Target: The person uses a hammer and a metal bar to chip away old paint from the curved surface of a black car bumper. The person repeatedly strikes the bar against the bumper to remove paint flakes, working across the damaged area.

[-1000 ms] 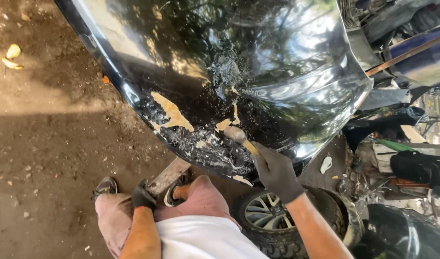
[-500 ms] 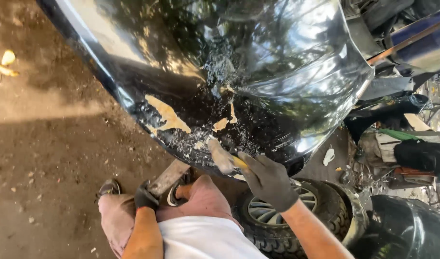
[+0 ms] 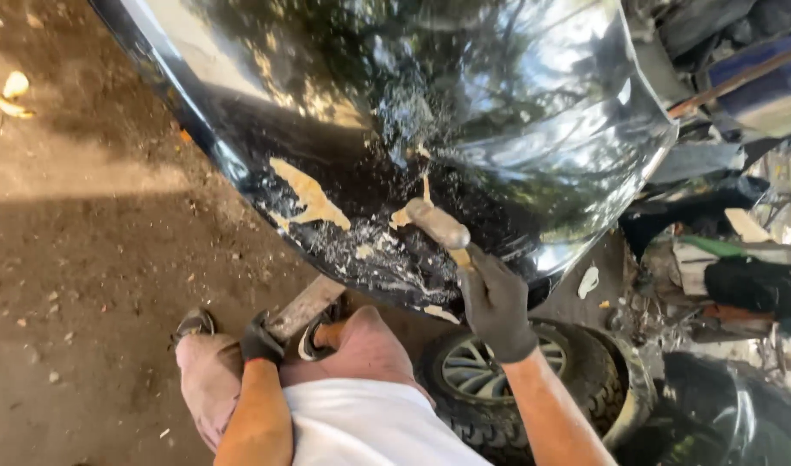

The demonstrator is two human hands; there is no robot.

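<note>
Centrally, the right hand (image 3: pixel 496 304), in a dark knit glove, has its fingers (image 3: pixel 477 285) closed around the wooden handle of a hammer (image 3: pixel 439 226); the smooth, rounded metal head lies just above the fingers, against the car body panel (image 3: pixel 464 112). Glossy dark paint on the curved panel mirrors trees and sky. Left of the fingers the finish is chipped and flaking, exposing tan filler patches (image 3: pixel 307 195) with ragged edges. Below and left, the gloved left hand (image 3: pixel 261 341) rests on the person's knee, fingers curled; whether they grip the flat wooden plank (image 3: pixel 305 306) just beside them cannot be told. Below the right fingers lies a treaded tyre on a spoked alloy wheel (image 3: pixel 482 367), on a gritty dirt floor (image 3: pixel 85 285).
</note>
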